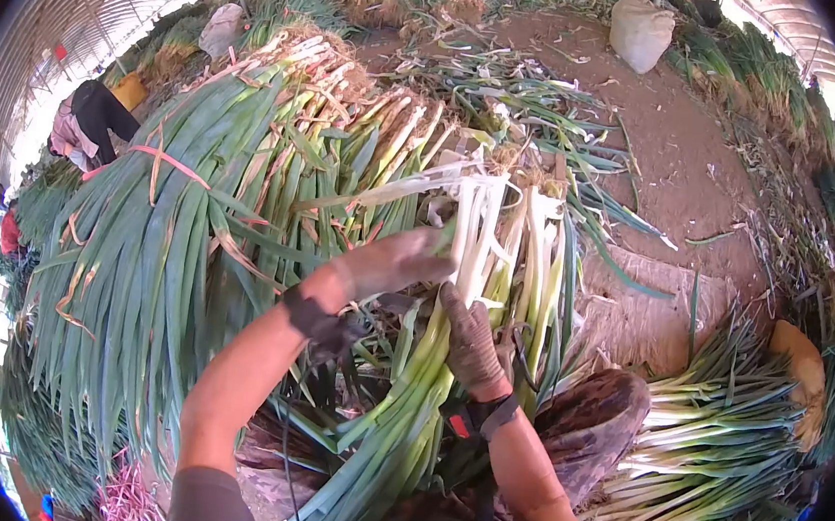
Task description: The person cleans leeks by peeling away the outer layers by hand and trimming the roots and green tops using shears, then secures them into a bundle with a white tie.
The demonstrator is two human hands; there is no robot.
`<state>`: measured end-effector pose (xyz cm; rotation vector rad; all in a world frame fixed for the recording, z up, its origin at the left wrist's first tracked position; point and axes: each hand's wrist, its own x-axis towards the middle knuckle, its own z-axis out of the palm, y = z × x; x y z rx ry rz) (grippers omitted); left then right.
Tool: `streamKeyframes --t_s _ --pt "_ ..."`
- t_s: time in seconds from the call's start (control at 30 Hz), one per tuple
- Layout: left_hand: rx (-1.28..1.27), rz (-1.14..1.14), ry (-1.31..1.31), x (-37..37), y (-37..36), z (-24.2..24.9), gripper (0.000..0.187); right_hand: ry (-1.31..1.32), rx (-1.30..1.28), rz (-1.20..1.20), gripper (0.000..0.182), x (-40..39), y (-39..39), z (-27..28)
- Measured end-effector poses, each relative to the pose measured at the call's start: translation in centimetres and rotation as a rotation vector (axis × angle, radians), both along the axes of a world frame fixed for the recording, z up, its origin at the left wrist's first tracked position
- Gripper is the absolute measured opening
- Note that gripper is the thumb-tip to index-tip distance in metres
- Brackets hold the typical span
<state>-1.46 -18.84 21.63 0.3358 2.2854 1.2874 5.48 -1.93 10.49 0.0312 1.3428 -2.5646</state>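
Note:
My right hand [473,341], in a dark glove, is closed around several green onions [478,231]. Their peeled white stems point away from me and their green leaves [388,459] trail down over my lap. My left hand [387,263], also gloved and blurred by motion, is beside the stems with its fingers stretched toward them. A pale, loose strip of outer leaf [384,192] reaches leftward from near the stem tops. Just right of the held stalks lie more white-stemmed green onions [540,242].
A big pile of unpeeled green onions [149,225], partly tied with a pink band [173,165], rises at left. Peeled ones [701,449] lie at lower right. Leaf scraps [523,100] litter the dirt floor [686,136]. White sacks [641,31] and a bent-over person [89,118] are farther off.

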Motion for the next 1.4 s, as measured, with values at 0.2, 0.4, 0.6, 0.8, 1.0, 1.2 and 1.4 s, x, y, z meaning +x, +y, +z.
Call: streamKeyframes --t_s 0.2,0.4,0.6,0.8,1.0,1.2,1.4 --pt "0.126 0.168 0.081 -10.0 7.6 1.8 0.065 -0.041 0.009 0.011 0.037 0.6 0.6 1.3" --pt "0.532 0.123 0.282 -23.8 6.0 5.9 0.029 -0.021 -0.100 0.130 0.044 2.6 3.4 2.5" --pt "-0.028 0.557 0.770 -26.3 3.9 16.2 0.028 -0.109 -0.133 0.077 0.052 4.4 6.2 4.1" --pt "0.324 0.717 0.171 -30.1 -4.6 11.6 0.037 -0.186 -0.007 -0.252 0.041 2.1 9.4 -0.6" --pt "-0.977 -0.762 0.234 -7.9 6.8 -1.4 0.072 -0.129 -0.108 -0.217 0.037 -1.3 8.8 1.1" --pt "0.178 -0.182 -0.196 1.7 8.9 -3.9 0.074 0.640 0.669 -0.373 0.040 -3.3 9.5 -2.5" --pt "0.149 -0.132 -0.145 3.9 7.3 0.1 0.057 0.309 0.106 -0.466 0.041 -6.6 10.0 6.6"
